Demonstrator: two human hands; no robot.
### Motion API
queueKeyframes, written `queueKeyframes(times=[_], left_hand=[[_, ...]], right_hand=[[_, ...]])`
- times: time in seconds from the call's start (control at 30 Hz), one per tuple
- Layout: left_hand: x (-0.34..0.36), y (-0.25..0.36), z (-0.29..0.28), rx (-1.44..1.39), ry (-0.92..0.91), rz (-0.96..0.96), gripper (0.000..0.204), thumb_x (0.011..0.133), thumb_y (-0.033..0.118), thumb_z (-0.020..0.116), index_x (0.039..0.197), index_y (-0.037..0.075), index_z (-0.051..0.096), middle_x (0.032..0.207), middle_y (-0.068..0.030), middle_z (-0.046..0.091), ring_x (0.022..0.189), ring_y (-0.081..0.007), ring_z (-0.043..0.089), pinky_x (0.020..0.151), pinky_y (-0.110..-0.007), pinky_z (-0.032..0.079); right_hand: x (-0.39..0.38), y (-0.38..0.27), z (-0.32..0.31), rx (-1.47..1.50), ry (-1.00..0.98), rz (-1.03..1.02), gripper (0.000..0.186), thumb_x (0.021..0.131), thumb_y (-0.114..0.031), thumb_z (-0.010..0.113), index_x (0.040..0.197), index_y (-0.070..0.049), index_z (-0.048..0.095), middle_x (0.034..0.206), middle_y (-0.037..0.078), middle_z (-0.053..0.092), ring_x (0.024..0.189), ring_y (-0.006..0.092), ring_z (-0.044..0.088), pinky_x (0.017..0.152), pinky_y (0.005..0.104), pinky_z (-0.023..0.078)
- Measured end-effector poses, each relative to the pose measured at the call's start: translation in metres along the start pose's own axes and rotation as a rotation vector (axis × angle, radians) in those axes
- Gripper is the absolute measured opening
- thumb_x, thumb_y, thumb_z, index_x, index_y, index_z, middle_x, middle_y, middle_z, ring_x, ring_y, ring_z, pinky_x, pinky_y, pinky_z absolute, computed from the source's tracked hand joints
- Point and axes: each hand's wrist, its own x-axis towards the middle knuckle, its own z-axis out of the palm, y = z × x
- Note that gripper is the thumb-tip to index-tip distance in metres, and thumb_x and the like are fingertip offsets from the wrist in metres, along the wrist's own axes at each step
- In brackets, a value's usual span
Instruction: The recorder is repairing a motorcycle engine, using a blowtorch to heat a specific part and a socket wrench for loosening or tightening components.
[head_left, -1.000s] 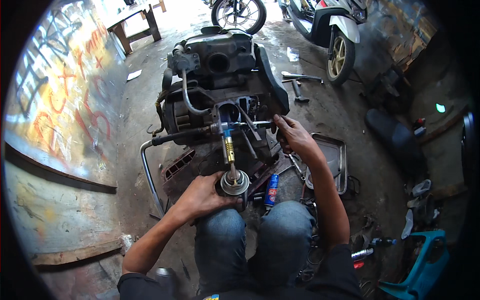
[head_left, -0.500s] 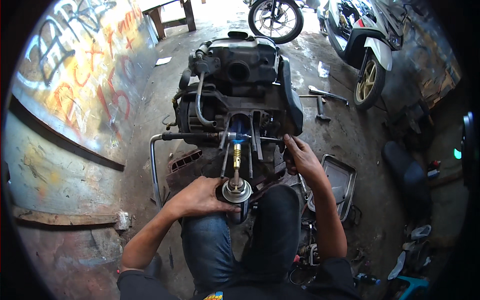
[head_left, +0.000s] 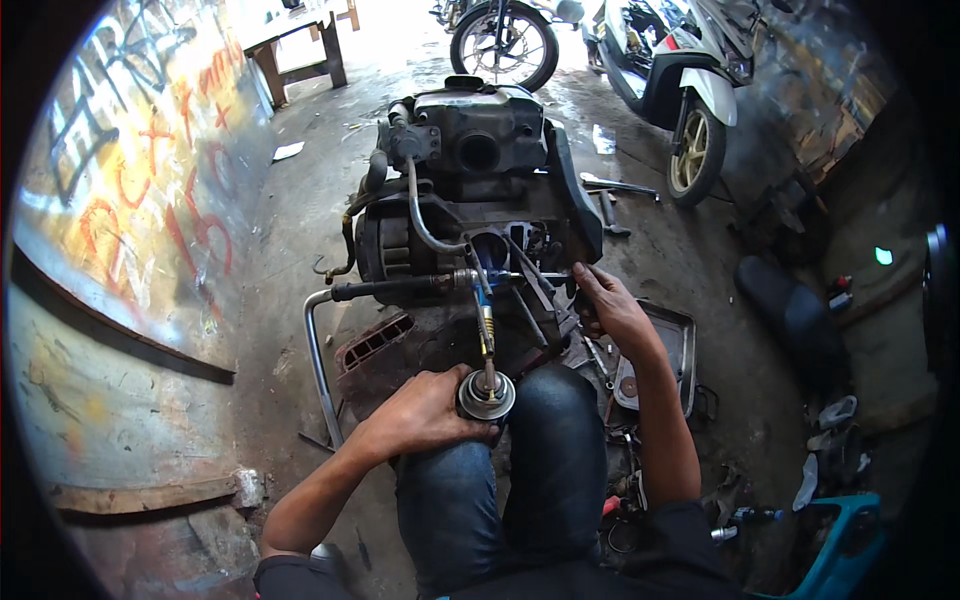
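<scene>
My left hand point(head_left: 425, 412) is wrapped around a gas blowtorch point(head_left: 487, 397), held upright above my left knee. Its brass nozzle point(head_left: 487, 328) points forward, and a blue flame point(head_left: 481, 283) plays at the metal end of a bent pipe point(head_left: 400, 287) with a black sleeve. My right hand point(head_left: 612, 308) is closed on the right end of a thin bright metal rod point(head_left: 535, 277), perhaps a screwdriver; its handle is hidden by the fingers. The rod reaches left to the heated pipe end. Just behind the flame stands a dirty engine point(head_left: 475, 130) with long studs sticking toward me.
A metal tray point(head_left: 683, 350) lies beyond my right forearm. On the floor past the engine are a hammer point(head_left: 610, 215) and a ratchet-like tool point(head_left: 620, 186). A white scooter point(head_left: 712, 95) stands far right. A painted metal wall point(head_left: 150, 200) runs along the left.
The view has shifted, so the surroundings sit further left. My hands keep hold of the blowtorch and the rod, with the flame still at the pipe end.
</scene>
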Motion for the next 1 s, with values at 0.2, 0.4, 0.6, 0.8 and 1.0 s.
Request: queueKeyframes(times=[0.2, 0.4, 0.6, 0.8, 1.0], left_hand=[[0.002, -0.002, -0.004, -0.034, -0.077, 0.097, 0.068, 0.070, 0.041, 0.080, 0.115, -0.005, 0.057, 0.105, -0.0244, 0.067, 0.102, -0.0360, 0.065, 0.092, -0.040, 0.049], [0.004, -0.002, 0.006, -0.011, -0.053, 0.014, 0.071, 0.072, 0.040, 0.081, 0.120, -0.006, 0.055, 0.110, -0.0236, 0.066, 0.106, -0.0337, 0.064, 0.095, -0.037, 0.048], [0.003, -0.003, 0.006, 0.042, -0.035, -0.003, 0.071, 0.072, 0.041, 0.081, 0.118, -0.007, 0.054, 0.108, -0.0243, 0.066, 0.105, -0.0342, 0.065, 0.094, -0.038, 0.048], [0.001, 0.005, 0.017, 0.084, 0.006, 0.071, 0.067, 0.072, 0.041, 0.080, 0.109, -0.007, 0.054, 0.099, -0.0278, 0.065, 0.099, -0.0412, 0.063, 0.086, -0.045, 0.049], [0.000, 0.003, 0.001, 0.116, -0.043, -0.017, 0.068, 0.072, 0.042, 0.081, 0.110, -0.008, 0.054, 0.100, -0.0274, 0.065, 0.099, -0.0405, 0.064, 0.088, -0.044, 0.049]], right_hand=[[-0.001, 0.001, -0.001, -0.025, 0.001, 0.006, 0.040, 0.098, -0.047, 0.052, 0.103, -0.008, 0.056, 0.062, -0.006, 0.038, 0.049, 0.0047, 0.032, 0.043, 0.0229, 0.027], [0.001, 0.000, 0.000, -0.030, -0.038, -0.009, 0.036, 0.099, -0.046, 0.051, 0.093, -0.011, 0.052, 0.063, -0.005, 0.040, 0.049, 0.0044, 0.036, 0.043, 0.0217, 0.030], [0.003, 0.003, -0.002, -0.048, -0.054, -0.029, 0.036, 0.099, -0.046, 0.051, 0.092, -0.011, 0.052, 0.062, -0.005, 0.040, 0.048, 0.0041, 0.035, 0.042, 0.0213, 0.029], [0.007, 0.004, -0.004, 0.010, -0.088, -0.009, 0.035, 0.099, -0.044, 0.052, 0.091, -0.011, 0.052, 0.061, -0.005, 0.039, 0.048, 0.0042, 0.034, 0.043, 0.0222, 0.027], [0.007, 0.005, -0.003, 0.034, -0.085, -0.011, 0.036, 0.099, -0.045, 0.052, 0.092, -0.010, 0.053, 0.060, -0.006, 0.039, 0.048, 0.0043, 0.034, 0.043, 0.0226, 0.027]])
